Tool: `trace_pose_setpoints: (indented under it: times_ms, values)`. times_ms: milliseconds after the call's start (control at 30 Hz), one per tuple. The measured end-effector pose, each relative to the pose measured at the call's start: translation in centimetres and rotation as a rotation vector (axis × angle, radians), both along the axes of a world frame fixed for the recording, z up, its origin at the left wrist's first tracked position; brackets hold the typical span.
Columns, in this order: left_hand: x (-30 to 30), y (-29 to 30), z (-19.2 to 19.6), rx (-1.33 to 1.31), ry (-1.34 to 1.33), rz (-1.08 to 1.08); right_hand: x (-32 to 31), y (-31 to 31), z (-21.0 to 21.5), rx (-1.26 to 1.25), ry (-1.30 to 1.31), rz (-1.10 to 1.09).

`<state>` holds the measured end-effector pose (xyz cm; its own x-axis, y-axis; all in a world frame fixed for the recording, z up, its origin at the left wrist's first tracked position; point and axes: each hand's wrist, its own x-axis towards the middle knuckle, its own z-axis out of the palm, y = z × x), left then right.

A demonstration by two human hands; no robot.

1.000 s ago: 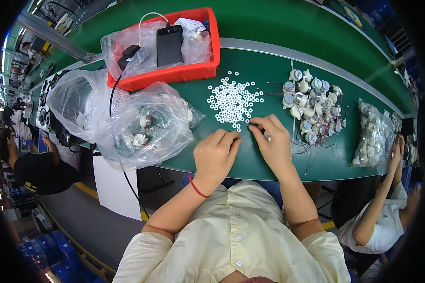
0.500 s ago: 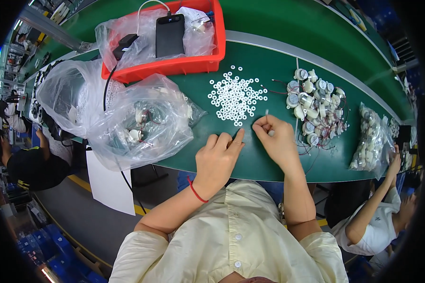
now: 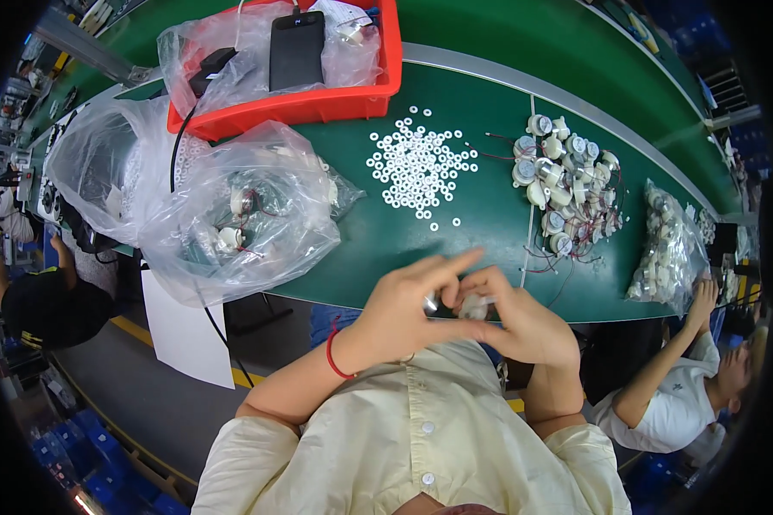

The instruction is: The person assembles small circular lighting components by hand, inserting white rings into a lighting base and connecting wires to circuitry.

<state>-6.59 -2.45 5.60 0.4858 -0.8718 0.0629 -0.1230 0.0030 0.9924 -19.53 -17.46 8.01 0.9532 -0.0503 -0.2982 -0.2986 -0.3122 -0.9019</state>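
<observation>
Far left I see a red bin lined with clear plastic, and two clear bags nearer. White rings lie mid-table. My left hand and right hand pinch a small whitish part together at the near table edge; its axis I cannot tell, fingers hide it.
</observation>
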Motion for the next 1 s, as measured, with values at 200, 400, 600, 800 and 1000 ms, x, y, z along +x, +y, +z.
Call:
trace_pose_setpoints:
  times_ms: [200, 400, 600, 800, 1000]
  values:
    - [-0.8, -0.8, -0.4, -0.21, -0.133, -0.105, -0.4, -0.3, -1.8, 0.025, -0.045, -0.17]
    - [-1.4, -0.3, -0.5, -0.021, 0.273, -0.028, 0.1, -0.3, -3.7, 0.842, -0.313, -0.478]
    - [-1.8, -0.7, -0.7, 0.094, 0.187, -0.08, 1.0, -0.2, -3.5, 1.151, -0.27, -0.561]
    - [-1.3, -0.6, -1.7, 0.068, 0.305, -0.09, 0.9, 0.4, -4.4, 0.675, -0.519, -0.437]
    - [-1.8, -1.0, -1.6, 0.04, 0.404, -0.088, 0.3, -0.3, -5.2, 0.424, -0.429, -0.422]
